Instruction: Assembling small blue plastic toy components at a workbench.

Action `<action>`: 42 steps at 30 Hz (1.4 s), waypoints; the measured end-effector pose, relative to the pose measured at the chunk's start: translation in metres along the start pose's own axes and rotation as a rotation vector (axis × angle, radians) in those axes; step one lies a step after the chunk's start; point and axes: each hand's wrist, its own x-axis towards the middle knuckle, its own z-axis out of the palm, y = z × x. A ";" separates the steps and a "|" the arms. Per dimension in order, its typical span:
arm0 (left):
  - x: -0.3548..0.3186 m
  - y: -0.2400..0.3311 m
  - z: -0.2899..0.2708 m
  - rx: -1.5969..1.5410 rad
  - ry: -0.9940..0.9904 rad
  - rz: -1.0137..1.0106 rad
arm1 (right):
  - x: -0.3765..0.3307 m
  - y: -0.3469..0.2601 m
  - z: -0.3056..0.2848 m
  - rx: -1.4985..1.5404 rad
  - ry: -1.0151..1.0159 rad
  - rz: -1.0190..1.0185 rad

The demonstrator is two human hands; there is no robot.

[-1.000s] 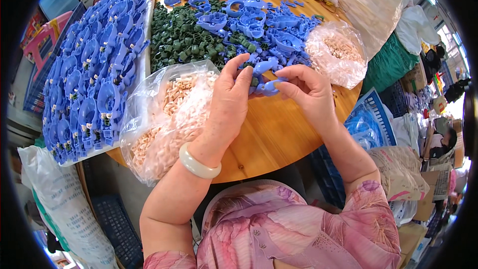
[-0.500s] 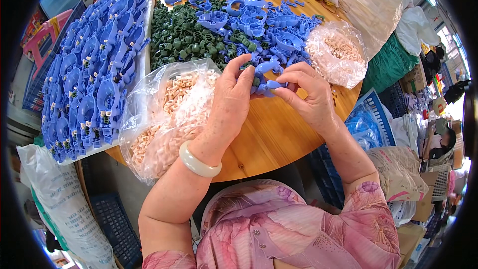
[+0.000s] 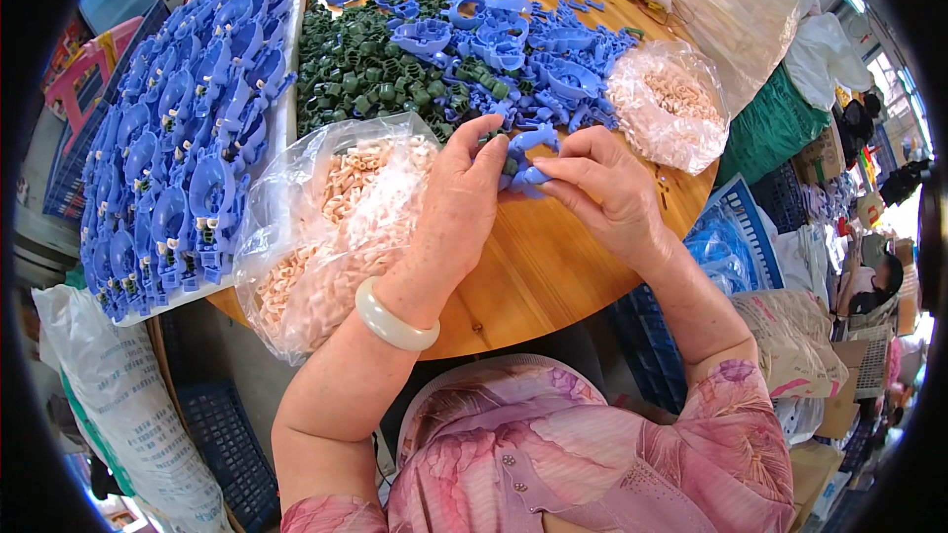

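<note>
Both my hands meet over the round wooden table [image 3: 553, 276]. My right hand [image 3: 604, 190] and my left hand [image 3: 456, 199] together grip one blue plastic part [image 3: 530, 156] between their fingertips. A small dark green piece shows at my left fingertips against the blue part. My left wrist wears a pale bangle [image 3: 393, 320]. Just beyond my hands lie a heap of loose blue plastic parts [image 3: 513, 30] and a heap of small green pieces [image 3: 380, 74].
An open clear bag of small beige pieces [image 3: 331, 227] lies under my left forearm; a second such bag [image 3: 667, 104] sits at the right. Rows of finished blue parts [image 3: 178, 148] fill a tray at the left. Sacks, crates and boxes crowd the floor around the table.
My hands have shifted slightly on the blue part, turning it between the fingertips; they remain at the same place over the table.
</note>
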 end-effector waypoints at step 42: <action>0.007 -0.010 -0.004 0.351 -0.018 0.119 | -0.005 0.001 -0.006 -0.099 0.024 -0.078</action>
